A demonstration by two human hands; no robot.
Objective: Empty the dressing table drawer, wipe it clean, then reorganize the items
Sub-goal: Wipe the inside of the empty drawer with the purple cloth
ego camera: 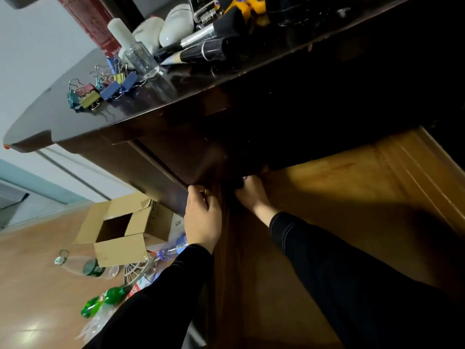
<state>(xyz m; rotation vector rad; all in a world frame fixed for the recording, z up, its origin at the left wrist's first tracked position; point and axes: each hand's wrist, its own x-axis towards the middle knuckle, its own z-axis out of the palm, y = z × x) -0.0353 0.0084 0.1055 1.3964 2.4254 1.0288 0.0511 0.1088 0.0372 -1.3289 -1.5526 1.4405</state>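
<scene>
As multicoloured metal binder clips (pixel 105 89) lie on the dark counter (pixel 63 117), emptying seems under way: left hand (pixel 203 217) grips the dark wooden drawer (pixel 181 157) below, right hand (pixel 251 195) reaches under it, hold unclear; next, pull evenly.

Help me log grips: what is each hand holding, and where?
The left hand grips the dark brown wooden drawer by its lower corner edge. The right hand is at the drawer's bottom edge; shadow hides its fingers, so its hold cannot be told.
</scene>
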